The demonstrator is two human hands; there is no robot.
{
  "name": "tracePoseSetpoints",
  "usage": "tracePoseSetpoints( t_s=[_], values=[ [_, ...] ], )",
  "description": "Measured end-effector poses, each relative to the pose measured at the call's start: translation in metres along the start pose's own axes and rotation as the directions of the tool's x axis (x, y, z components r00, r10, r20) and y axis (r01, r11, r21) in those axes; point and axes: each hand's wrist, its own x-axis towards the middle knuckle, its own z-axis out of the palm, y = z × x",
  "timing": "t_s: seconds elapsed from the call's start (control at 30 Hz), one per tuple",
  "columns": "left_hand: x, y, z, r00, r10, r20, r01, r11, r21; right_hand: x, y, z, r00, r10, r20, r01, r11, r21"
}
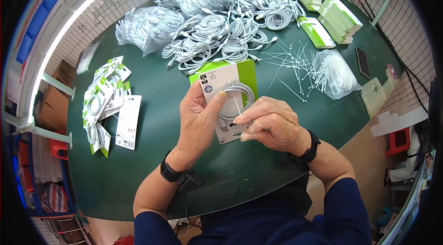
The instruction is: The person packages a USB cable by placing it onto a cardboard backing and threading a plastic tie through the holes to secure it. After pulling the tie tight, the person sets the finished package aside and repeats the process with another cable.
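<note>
My left hand grips a white and green packaging card by its left side, the thumb pressing a coiled grey-white cable flat against it. A thin white cable tie stands out from the coil. Its lower end runs into the pinched fingertips of my right hand, just over the card's lower part. More green card shows behind the held one; whether it is separate, I cannot tell. My right fingers hide part of the card's print.
Coiled cables and bagged cables heap at the back. Finished-looking carded cables lie left. Loose cable ties spill from a clear bag on the right, near a phone. Card stacks stand back right.
</note>
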Motion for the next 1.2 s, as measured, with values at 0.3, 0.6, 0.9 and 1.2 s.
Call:
tracePoseSetpoints(
  t_s=[0.3,0.6,0.9,1.2],
  values=[
    [-0.002,-0.005,0.0,1.0,-0.022,0.013,0.022,1.0,-0.01,-0.005,-0.001,0.006,0.999,0.038,-0.024,-0.037,0.998,0.059],
    [-0.004,-0.005,0.0,0.998,-0.044,0.048,0.045,0.999,-0.025,-0.009,0.007,0.004,0.997,-0.016,0.078,0.024,0.994,-0.106],
    [-0.004,-0.008,0.001,0.993,-0.114,0.02,0.116,0.99,-0.077,-0.009,0.008,0.002,0.995,0.014,0.097,-0.002,0.992,-0.125],
    [-0.005,-0.013,0.001,0.981,-0.186,-0.047,0.18,0.977,-0.118,-0.012,0.015,0.003,0.996,0.047,0.074,-0.036,0.99,-0.14]
  ],
)
